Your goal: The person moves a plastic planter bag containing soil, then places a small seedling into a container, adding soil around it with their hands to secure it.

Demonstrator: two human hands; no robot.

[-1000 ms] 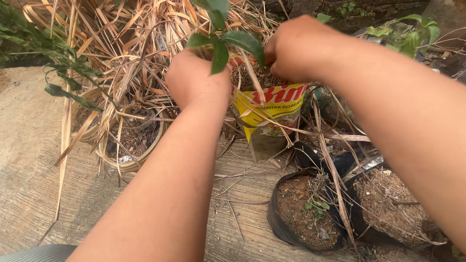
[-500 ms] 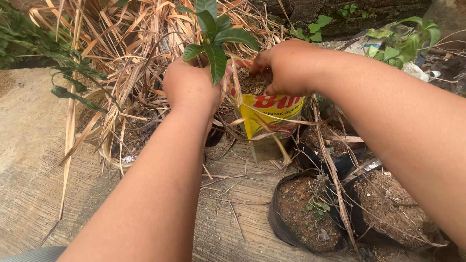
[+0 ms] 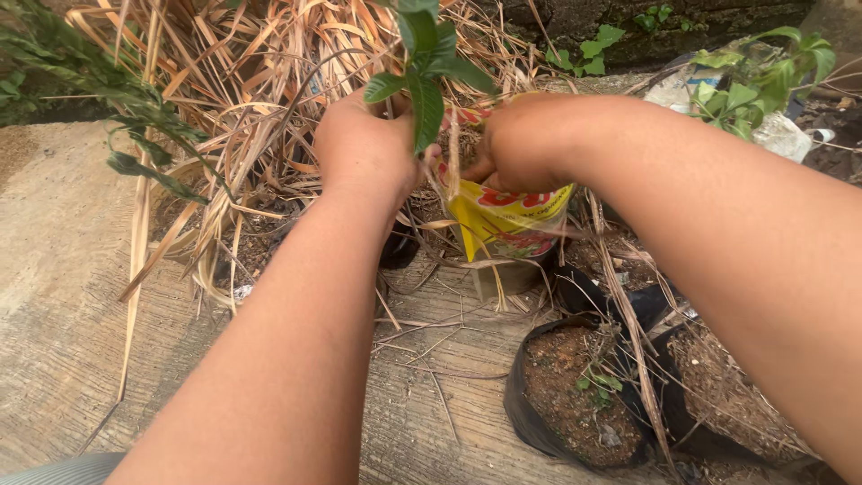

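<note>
A yellow plastic bag (image 3: pixel 503 220) with red print stands upright on the ground and holds soil and a small green-leafed plant (image 3: pixel 422 67). My left hand (image 3: pixel 364 148) is curled at the plant's stem on the bag's left side. My right hand (image 3: pixel 521 144) is closed on the bag's upper right rim. The fingers of both hands are partly hidden behind the leaves and the bag, so the stem's base cannot be seen.
Dry straw-coloured grass (image 3: pixel 224 99) spreads behind and left of the bag. Two black grow bags with soil (image 3: pixel 575 395) (image 3: pixel 727 395) sit at the lower right. A concrete slab (image 3: pixel 54 296) lies at the left. Green weeds (image 3: pixel 763 81) grow at the far right.
Both hands and the yellow bag with its plant sit lower and more central in view than before. My right hand has settled onto the bag's rim.
</note>
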